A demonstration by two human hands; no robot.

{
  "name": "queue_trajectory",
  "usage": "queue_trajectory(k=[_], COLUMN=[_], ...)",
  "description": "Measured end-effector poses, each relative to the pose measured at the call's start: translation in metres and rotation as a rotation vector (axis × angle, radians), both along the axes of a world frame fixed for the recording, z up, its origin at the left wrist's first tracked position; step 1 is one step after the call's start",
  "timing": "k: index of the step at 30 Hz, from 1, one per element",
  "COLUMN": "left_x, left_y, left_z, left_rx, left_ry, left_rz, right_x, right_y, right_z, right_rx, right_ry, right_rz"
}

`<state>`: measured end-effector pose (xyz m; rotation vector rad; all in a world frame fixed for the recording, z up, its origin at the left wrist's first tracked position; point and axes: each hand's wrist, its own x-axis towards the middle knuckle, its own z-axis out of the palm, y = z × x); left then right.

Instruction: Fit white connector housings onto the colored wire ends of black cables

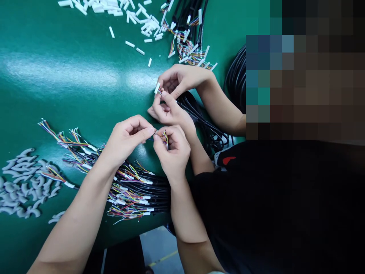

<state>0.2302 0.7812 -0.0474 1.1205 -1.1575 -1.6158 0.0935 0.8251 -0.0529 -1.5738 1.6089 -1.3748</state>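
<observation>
Over the counter [71, 102], coloured wires [166, 140] were pinched by left fingers [146, 133] and right fingers [177, 136], being stretched sideways between them.

Moderately bright, softly lit, seemingly from above. Glaring in pale band across far left of table [65, 72]. Dimmer toward near side. Sunk to near-black in shirt [279, 205] at right. Coarsely pixelated at far right. Slightly soft at wires [125, 195].

Glossy flat green tabletop [80, 104], 7–12 o'clk, w/ hazy white light streak [65, 72] @ 10; blue-grey floor [155, 240] w/ thin straight yellow line [163, 258] @ 6.
</observation>
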Motion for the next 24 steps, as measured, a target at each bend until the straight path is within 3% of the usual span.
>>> queue_trajectory(k=[10,17,24], left_x=[0.0025,0.0021,0.0024], left_y=[-0.002,-0.0008,-0.0016], left_z=[-0.0033,-0.0043,-0.002], left_rx=[0.15,0.183,0.205], left_ry=[0.227,0.215,0.23], left_rz=[-0.101,-0.121,-0.116], right_x=[0.0001,0.0028,0.0032], right_y=[-0.0009,-0.0012,-0.0015], right_z=[0.0079,0.0098,0.0076], right_rx=[0.004,-0.023,-0.066], right_ry=[-0.002,0.075,0.107], right_rz=[-0.079,-0.175,-0.182])
